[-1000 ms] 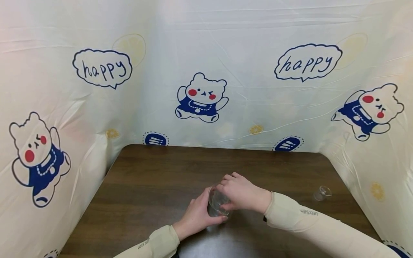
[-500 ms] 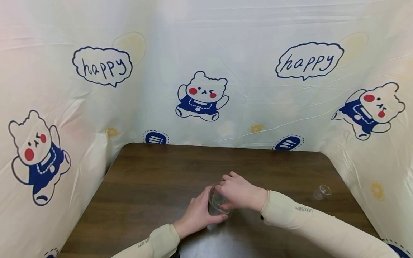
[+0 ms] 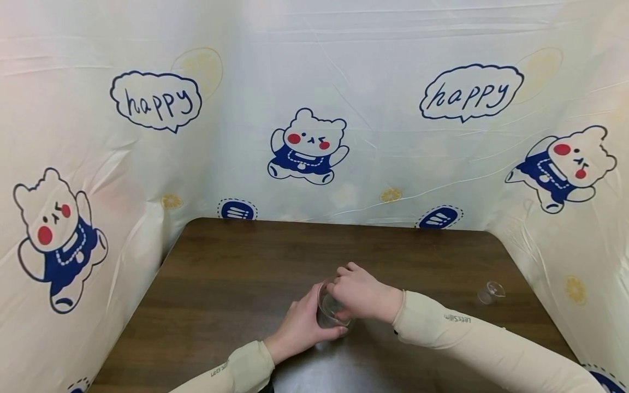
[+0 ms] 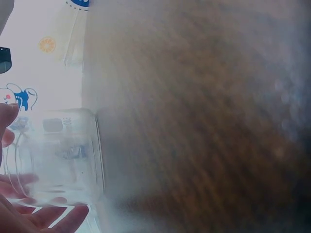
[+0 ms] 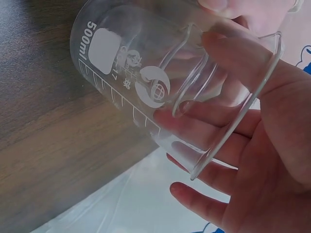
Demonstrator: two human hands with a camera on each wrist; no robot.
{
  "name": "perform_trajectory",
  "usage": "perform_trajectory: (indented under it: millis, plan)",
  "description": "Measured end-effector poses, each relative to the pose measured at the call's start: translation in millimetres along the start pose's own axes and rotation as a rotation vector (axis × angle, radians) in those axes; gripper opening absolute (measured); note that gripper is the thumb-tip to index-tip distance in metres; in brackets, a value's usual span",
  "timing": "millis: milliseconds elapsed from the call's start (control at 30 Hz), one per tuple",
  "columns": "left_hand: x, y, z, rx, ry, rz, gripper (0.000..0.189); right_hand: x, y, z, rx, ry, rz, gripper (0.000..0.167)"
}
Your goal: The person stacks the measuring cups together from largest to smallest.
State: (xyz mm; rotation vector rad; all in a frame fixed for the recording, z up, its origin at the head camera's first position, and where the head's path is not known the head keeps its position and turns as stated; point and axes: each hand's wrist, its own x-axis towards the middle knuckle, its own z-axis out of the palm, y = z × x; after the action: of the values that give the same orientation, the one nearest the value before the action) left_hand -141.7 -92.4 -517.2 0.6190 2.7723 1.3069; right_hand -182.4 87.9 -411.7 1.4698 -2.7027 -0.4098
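Observation:
My left hand (image 3: 301, 327) grips a large clear glass beaker (image 5: 104, 46) round its side, near the front middle of the table. White print on the wall reads 500ml, with graduation lines below it. Inside it sits a smaller clear glass beaker (image 5: 188, 77). The right hand (image 3: 360, 293) comes in over the mouth. In the right wrist view its thumb (image 5: 226, 48) and a finger reach inside and pinch the smaller beaker by its rim, while other fingers stay outside the large one. The left wrist view shows the nested glass walls and left fingertips (image 4: 73, 218) under them.
Off to the right on the brown wooden table (image 3: 236, 273) stands a small clear glass beaker (image 3: 490, 293). A pale printed curtain (image 3: 314, 65) encloses the back and both sides of the table.
The right wrist and sleeve have shifted slightly left, with the fingers a little deeper in the large beaker's mouth. The left hand has stayed in place.

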Motion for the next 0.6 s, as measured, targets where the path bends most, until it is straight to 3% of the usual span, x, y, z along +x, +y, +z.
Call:
perform_trajectory:
  millis: [600]
  plan:
    - [0.7,-1.3,1.1,0.004,0.001,-0.002,0.091,3.1,-4.8,2.9,-0.084,0.004,0.009,0.049]
